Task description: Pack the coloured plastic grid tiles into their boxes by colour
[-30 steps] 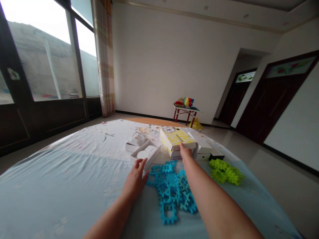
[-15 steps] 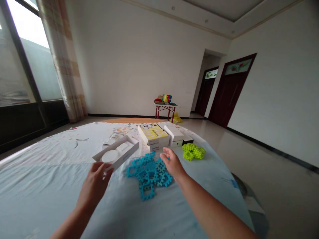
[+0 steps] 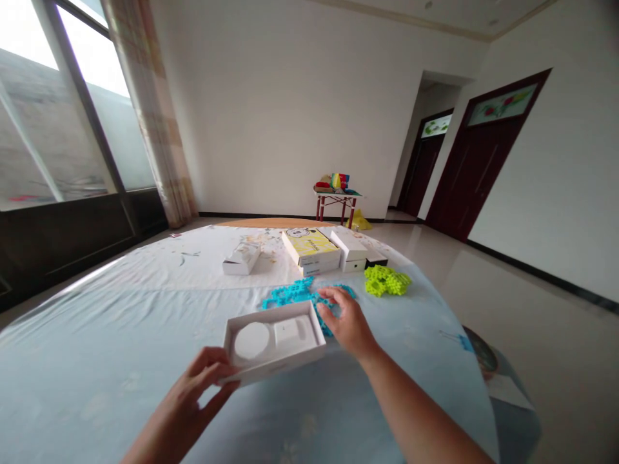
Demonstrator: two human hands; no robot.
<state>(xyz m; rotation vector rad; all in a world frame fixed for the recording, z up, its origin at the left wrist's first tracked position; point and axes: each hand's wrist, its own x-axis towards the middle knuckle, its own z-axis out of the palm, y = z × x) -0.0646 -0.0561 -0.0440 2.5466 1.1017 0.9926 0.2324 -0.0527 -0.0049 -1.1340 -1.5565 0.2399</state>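
Note:
My left hand [image 3: 206, 380] pinches the near left corner of an open white box [image 3: 275, 370], thumb below and fingers along its wall. Inside the box lie a round white disc [image 3: 252, 340] and a small white block [image 3: 287, 331]. Close to the box's right end is my right hand [image 3: 345, 319], fingers curved and apart with nothing in them; whether its thumb touches the box I cannot tell. Behind the box, partly hidden by it and by my right hand, is a pile of blue interlocking plastic pieces [image 3: 290, 294].
A yellow-and-white carton [image 3: 314, 248], a white box [image 3: 349, 250] and a dark box [image 3: 376, 258] stand farther back. Lime-green plastic pieces [image 3: 387, 281] lie to the right. Another small white box [image 3: 240, 259] sits at the back left on the cloth-covered round table [image 3: 145, 322].
My left hand has brought the open white box nearer and to the right, in front of the blue pieces. My right hand stays near the blue pieces. The camera view has shifted slightly.

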